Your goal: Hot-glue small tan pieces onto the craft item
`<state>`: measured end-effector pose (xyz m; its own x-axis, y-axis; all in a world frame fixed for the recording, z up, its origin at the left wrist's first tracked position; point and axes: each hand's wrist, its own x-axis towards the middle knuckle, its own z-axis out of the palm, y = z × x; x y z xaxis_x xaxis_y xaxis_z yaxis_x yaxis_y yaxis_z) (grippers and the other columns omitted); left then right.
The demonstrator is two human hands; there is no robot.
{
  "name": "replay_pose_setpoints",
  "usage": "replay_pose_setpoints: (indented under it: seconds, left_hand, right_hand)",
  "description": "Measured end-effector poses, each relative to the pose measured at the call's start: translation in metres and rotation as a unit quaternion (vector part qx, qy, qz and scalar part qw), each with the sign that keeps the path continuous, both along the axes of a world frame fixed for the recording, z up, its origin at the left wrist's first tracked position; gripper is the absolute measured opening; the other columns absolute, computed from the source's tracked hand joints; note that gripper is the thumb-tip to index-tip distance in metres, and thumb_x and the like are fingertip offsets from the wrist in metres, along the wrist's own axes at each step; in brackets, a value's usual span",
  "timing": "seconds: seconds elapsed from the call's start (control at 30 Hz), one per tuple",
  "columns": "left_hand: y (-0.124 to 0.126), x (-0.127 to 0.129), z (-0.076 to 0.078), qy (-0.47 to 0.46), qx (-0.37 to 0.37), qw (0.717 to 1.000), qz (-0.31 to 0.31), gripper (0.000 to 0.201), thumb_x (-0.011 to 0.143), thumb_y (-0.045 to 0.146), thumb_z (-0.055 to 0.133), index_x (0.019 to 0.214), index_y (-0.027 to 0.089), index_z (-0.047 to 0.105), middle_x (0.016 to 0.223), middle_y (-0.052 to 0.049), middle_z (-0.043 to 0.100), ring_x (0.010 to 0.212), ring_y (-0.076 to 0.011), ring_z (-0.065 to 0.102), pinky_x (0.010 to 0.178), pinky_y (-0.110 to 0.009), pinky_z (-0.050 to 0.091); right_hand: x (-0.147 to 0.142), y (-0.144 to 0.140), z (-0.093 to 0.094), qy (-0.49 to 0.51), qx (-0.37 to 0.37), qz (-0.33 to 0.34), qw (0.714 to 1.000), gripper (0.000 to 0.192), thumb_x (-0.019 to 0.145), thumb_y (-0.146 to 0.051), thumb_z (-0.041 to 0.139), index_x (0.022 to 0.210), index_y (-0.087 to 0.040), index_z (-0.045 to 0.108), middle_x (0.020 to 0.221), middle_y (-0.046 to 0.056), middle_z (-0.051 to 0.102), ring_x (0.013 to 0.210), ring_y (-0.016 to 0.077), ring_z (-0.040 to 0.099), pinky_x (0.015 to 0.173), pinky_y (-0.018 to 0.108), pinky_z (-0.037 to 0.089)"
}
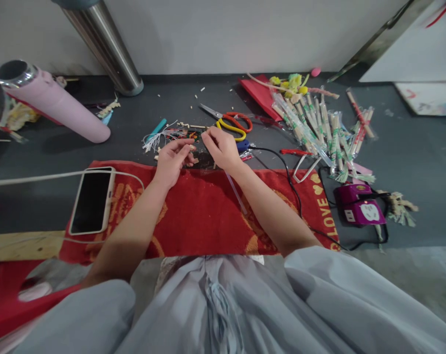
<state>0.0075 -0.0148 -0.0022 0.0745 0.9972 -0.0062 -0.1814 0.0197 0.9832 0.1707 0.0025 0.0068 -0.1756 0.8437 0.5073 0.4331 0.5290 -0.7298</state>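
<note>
My left hand (173,158) and my right hand (220,146) meet at the far edge of a red cloth (204,211) on the dark floor. Both pinch something small and thin between the fingertips; it is too small to name. A clear thin stick (236,192) runs from under my right palm toward me. Small beads and coloured bits (189,133) lie just beyond the fingers. White threads (154,140) lie to the left of them.
Two pairs of scissors (232,123) lie beyond my right hand. Wrapped sticks (318,128) are piled at the right, near a purple power socket (359,205) with a black cable. A phone (92,199) rests on the cloth's left. A pink flask (53,98) lies far left.
</note>
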Motion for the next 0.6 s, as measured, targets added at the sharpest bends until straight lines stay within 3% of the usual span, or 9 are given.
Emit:
replay_pose_setpoints:
  seconds: [0.17, 0.3, 0.37, 0.47, 0.6]
  left_hand:
    - [0.002, 0.000, -0.005, 0.022, 0.011, 1.000, -0.002, 0.042, 0.065, 0.055, 0.078, 0.088, 0.021, 0.070, 0.076, 0.001, 0.065, 0.052, -0.0050, 0.057, 0.047, -0.017, 0.046]
    - [0.005, -0.001, -0.012, 0.042, 0.057, 0.998, 0.000, 0.041, 0.073, 0.057, 0.070, 0.093, 0.022, 0.069, 0.081, -0.002, 0.067, 0.054, -0.0063, 0.059, 0.047, -0.019, 0.047]
    - [0.006, -0.001, -0.014, 0.050, 0.079, 0.996, 0.007, 0.040, 0.077, 0.058, 0.067, 0.096, 0.023, 0.068, 0.082, -0.002, 0.067, 0.054, -0.0066, 0.060, 0.047, -0.019, 0.047]
    - [0.008, 0.002, -0.017, 0.045, 0.082, 0.995, 0.018, 0.042, 0.075, 0.059, 0.067, 0.097, 0.024, 0.069, 0.081, -0.002, 0.066, 0.053, -0.0063, 0.059, 0.047, -0.019, 0.047]
    - [0.011, 0.006, -0.021, 0.039, 0.081, 0.996, 0.024, 0.045, 0.070, 0.063, 0.070, 0.091, 0.023, 0.069, 0.076, -0.001, 0.063, 0.051, -0.0058, 0.055, 0.047, -0.020, 0.047]
  right_hand:
    - [0.000, 0.001, -0.002, -0.036, -0.020, -0.012, 0.999, 0.042, 0.097, -0.041, 0.041, 0.061, -0.021, 0.032, 0.056, -0.004, 0.037, 0.054, 0.0094, 0.035, 0.057, 0.027, 0.027]
    - [0.002, 0.002, 0.000, -0.025, -0.037, -0.020, 0.999, 0.025, 0.093, -0.040, 0.049, 0.077, -0.020, 0.047, 0.062, -0.004, 0.045, 0.055, 0.0099, 0.040, 0.058, 0.025, 0.031]
    - [0.004, 0.002, 0.003, -0.032, -0.049, -0.013, 0.998, 0.026, 0.095, -0.041, 0.044, 0.080, -0.020, 0.050, 0.062, -0.004, 0.046, 0.056, 0.0104, 0.043, 0.059, 0.025, 0.033]
    - [0.005, 0.002, 0.011, -0.073, -0.055, -0.004, 0.996, 0.038, 0.099, -0.037, 0.036, 0.068, -0.019, 0.048, 0.061, -0.001, 0.048, 0.059, 0.0110, 0.045, 0.063, 0.027, 0.034]
    - [0.009, 0.002, 0.020, -0.156, -0.054, -0.027, 0.986, 0.038, 0.095, -0.032, 0.045, 0.060, -0.019, 0.042, 0.059, 0.000, 0.044, 0.061, 0.0120, 0.043, 0.066, 0.028, 0.034]
